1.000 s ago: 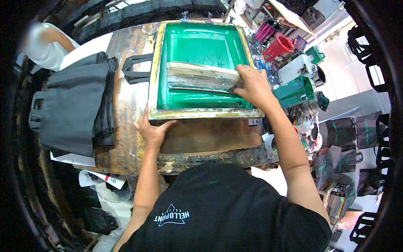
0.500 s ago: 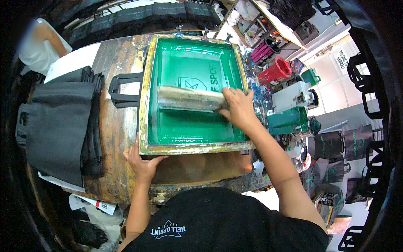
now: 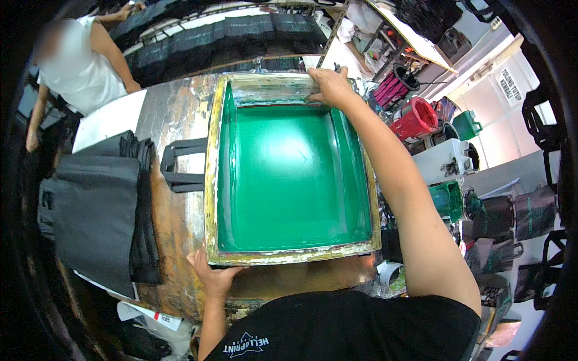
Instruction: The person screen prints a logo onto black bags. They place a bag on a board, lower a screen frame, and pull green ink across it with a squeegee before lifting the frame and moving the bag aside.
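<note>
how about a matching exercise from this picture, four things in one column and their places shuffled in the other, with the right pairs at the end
Things
1. squeegee
2. stack of black bags
3. left hand
4. red container

Places
A. at the near left corner of the screen frame
B. among other containers, to the right of the frame
C. at the far end of the frame, held by the right hand
D. on the table, to the left of the frame

Right pairs: 1-C, 2-D, 3-A, 4-B
</note>
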The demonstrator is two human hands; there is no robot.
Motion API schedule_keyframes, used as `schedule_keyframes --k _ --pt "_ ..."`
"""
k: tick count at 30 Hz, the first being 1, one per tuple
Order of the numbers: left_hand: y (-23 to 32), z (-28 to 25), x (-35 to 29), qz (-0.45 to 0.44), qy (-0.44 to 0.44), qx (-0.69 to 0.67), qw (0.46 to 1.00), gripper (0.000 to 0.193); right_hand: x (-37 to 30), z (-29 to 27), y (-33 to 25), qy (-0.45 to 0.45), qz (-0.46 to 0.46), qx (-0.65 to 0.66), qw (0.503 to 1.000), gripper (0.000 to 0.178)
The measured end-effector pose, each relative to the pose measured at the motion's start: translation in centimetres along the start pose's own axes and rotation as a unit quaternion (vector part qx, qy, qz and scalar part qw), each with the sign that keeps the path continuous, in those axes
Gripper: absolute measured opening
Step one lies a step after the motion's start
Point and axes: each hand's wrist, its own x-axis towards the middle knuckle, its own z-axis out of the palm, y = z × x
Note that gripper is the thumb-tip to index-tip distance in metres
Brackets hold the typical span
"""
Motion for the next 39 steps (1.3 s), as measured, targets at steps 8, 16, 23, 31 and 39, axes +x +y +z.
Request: schedule_keyframes --k 8,16,23,31,39 --pt "0.6 -0.4 0.7 -0.024 -0.027 0.080 0.996 0.110 0.1 -0.5 -0.5 0.014 0.028 0.001 1.000 0.064" --pt "5.0 -2.2 9.9 0.069 -0.051 -0.039 0.996 0.118 -3.4 -0.1 -2.1 0.191 0.028 -0.056 0.980 0.052" --pt "10.4 7.4 29.1 0.309 0.054 0.108 0.943 0.088 -3.1 2.9 -1.1 0.200 0.048 -0.072 0.976 0.049" --pt "8.1 15.5 36.6 0.300 0.054 0.236 0.923 0.074 -2.9 3.6 -1.7 0.232 0.019 -0.121 0.965 0.040" --pt "8.0 13.7 32.9 0.312 0.023 0.230 0.921 0.069 -6.9 2.7 -3.8 0.199 0.011 -0.117 0.973 0.032"
